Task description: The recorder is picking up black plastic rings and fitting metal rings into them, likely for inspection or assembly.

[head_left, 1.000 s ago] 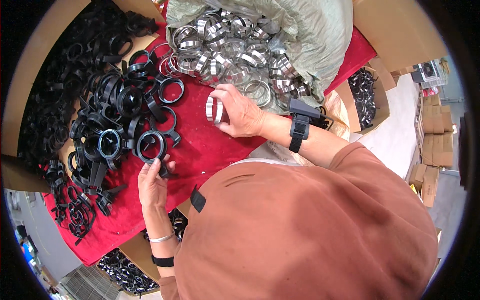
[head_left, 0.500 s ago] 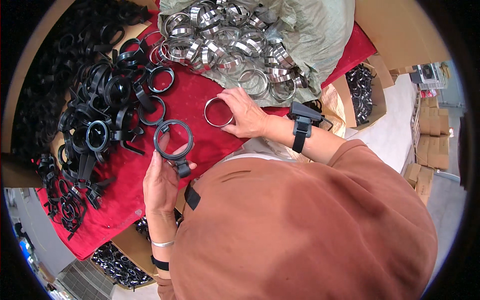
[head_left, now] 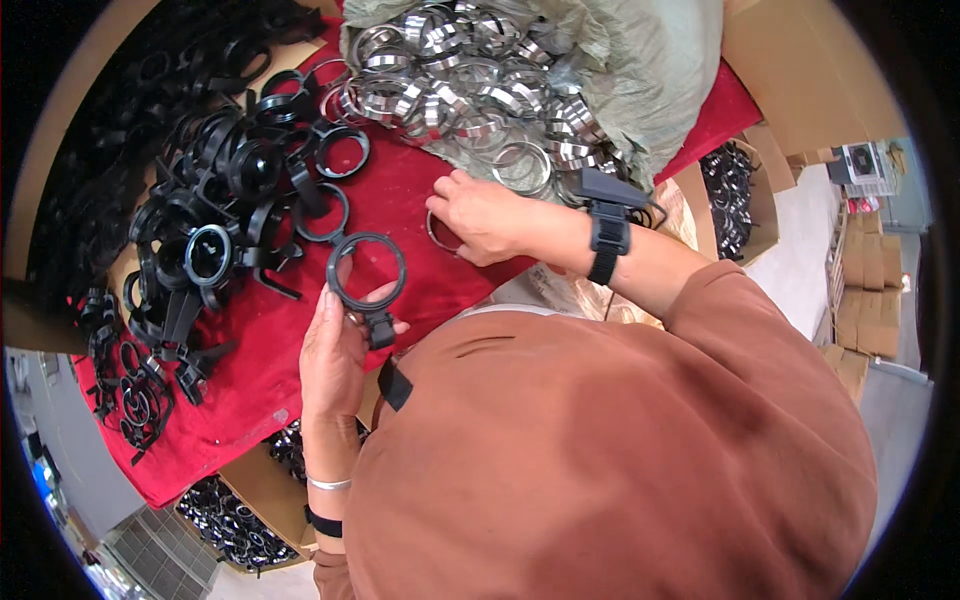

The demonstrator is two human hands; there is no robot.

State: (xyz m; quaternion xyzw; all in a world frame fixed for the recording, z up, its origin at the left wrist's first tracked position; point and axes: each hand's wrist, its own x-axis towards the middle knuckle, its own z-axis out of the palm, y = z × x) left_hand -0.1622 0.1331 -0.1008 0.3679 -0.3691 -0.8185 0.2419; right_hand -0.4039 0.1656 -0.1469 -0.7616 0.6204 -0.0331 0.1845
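My left hand point(head_left: 335, 350) holds a black plastic ring clamp point(head_left: 366, 275) by its stem, lifted just above the red cloth point(head_left: 250, 370). My right hand point(head_left: 485, 215) is closed on a thin silver metal ring point(head_left: 437, 235) that rests near the cloth, mostly hidden under my fingers. A black device point(head_left: 605, 195) is strapped to my right wrist. The heap of silver rings point(head_left: 460, 80) lies just beyond my right hand. A pile of black ring clamps point(head_left: 215, 210) lies to the left of my left hand.
A grey-green sack point(head_left: 640, 70) holds the silver rings at the top. Cardboard boxes of black parts stand at the right point(head_left: 735, 200) and below the table edge point(head_left: 230, 505). Stacked cartons point(head_left: 865, 290) are on the floor at the far right.
My left hand picked a black ring clamp from the pile and brought it toward me. My right hand lowered its silver ring toward the cloth and moved slightly right.
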